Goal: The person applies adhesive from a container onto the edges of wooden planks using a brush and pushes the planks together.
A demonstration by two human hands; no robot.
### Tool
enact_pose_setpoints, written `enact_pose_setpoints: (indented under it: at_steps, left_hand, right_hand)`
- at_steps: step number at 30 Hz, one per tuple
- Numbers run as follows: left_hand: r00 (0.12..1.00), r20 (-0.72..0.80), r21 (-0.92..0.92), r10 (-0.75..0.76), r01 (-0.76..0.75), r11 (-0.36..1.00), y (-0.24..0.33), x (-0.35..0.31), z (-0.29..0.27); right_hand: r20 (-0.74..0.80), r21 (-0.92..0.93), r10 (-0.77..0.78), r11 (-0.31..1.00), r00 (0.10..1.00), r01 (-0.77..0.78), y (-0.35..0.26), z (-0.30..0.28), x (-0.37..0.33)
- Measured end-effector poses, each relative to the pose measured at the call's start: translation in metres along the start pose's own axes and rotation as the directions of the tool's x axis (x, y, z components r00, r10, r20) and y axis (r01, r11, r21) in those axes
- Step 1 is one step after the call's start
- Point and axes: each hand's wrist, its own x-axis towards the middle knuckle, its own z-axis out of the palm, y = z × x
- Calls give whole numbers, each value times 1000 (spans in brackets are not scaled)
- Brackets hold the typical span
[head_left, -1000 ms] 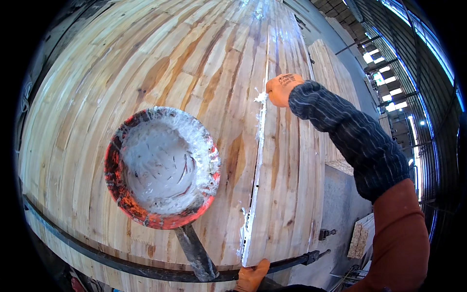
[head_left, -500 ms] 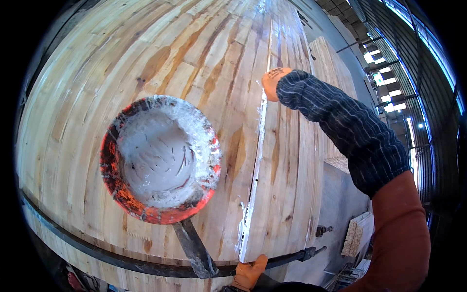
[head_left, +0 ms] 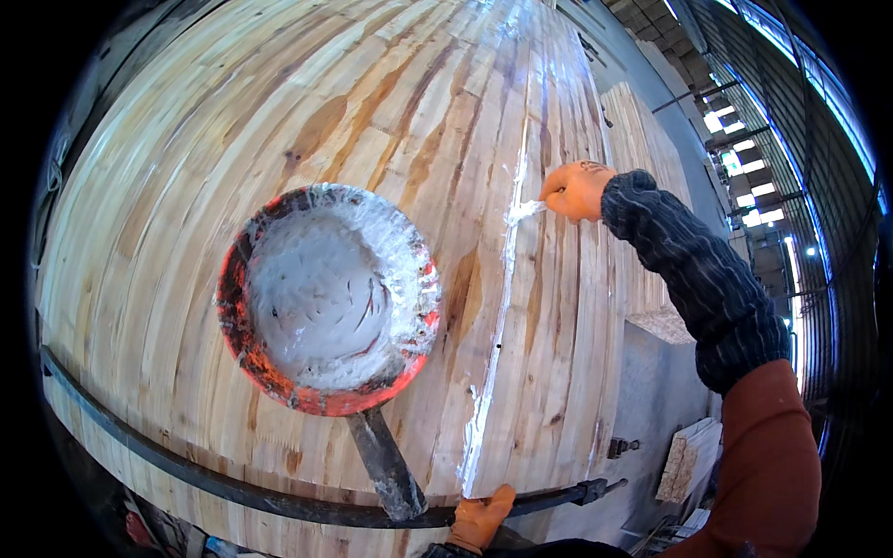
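Note:
My left hand (head_left: 481, 521), in an orange glove, is closed on the near end of a narrow wooden strip (head_left: 499, 346) whose upper edge is streaked with white paste. Farther along that strip, my right hand (head_left: 579, 191), also orange-gloved, pinches a small tool smeared with white paste (head_left: 526, 212). The tool touches the strip's edge; its kind cannot be made out under the paste. To the left stands a round red-rimmed bowl (head_left: 321, 298) of thick white paste, its rim and inner wall crusted. A flat dark bar (head_left: 389, 465) sticks out from it toward me.
Joined wooden boards form a broad panel (head_left: 186, 279) beneath everything. A dark metal clamp bar (head_left: 233, 488) crosses its near edge, ending in a screw (head_left: 600, 488) at right. Stacked timber (head_left: 642, 139) and a smaller wood bundle (head_left: 688, 456) lie to the right on the grey floor.
My right hand has drawn to the right and slightly nearer, bringing the paste-smeared tool into sight. The left hand stays at the strip's end. The whole view has shifted a little.

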Motion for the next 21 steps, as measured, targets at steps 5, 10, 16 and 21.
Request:
enact_pose_setpoints:
  at_steps: [5,10,16,21]
  left_hand:
    - [998,-9,-204,60,-60,977,28,-17,7]
    - [704,77,467,706,-651,598,-8,-3,2]
    - [676,157,498,720,-684,533,1,0,-10]
    - [934,2,80,357,-356,931,22,-9,2]
  right_hand:
    - [-72,-280,-32,960,997,11,11,4,26]
    - [-220,-310,58,942,974,-127,31,5,80]
    - [-379,-254,130,938,916,-238,51,16,133]
    - [-441,-195,206,928,874,-317,54,7,175]
